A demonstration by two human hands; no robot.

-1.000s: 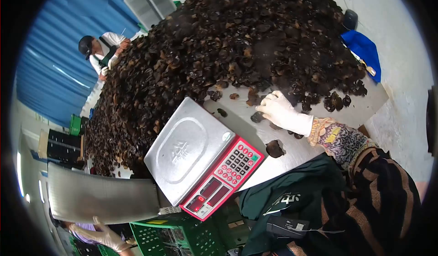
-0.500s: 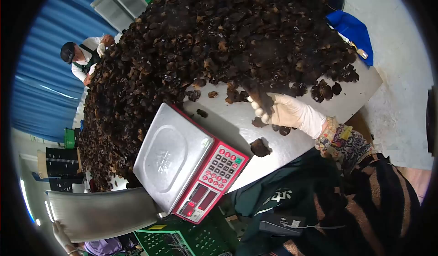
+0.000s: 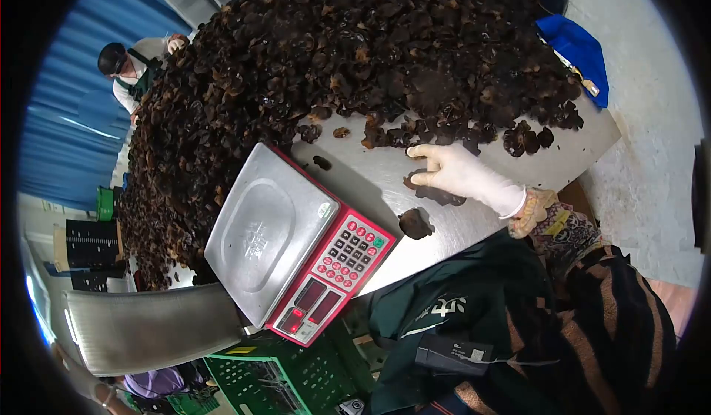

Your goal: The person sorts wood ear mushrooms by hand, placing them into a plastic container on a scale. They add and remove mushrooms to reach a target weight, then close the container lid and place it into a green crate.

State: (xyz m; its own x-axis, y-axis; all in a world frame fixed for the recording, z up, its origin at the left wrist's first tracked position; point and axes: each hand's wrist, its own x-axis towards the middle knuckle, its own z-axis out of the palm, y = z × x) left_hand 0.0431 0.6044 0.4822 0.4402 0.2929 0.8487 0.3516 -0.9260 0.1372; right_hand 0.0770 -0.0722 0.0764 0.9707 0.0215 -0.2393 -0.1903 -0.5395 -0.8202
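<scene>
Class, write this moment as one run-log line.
White-gloved right hand | grip open | near flat dark-brown pieces on grey metal table | red-and-silver scale nearby

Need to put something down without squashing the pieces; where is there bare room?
Bare table lies between the scale and the right hand, between a loose piece and the apron, and at the right corner, past the pile. The scale's plate is bare too. Crowded: the pile's edge, and beside the hand, where dark pieces lie.
</scene>
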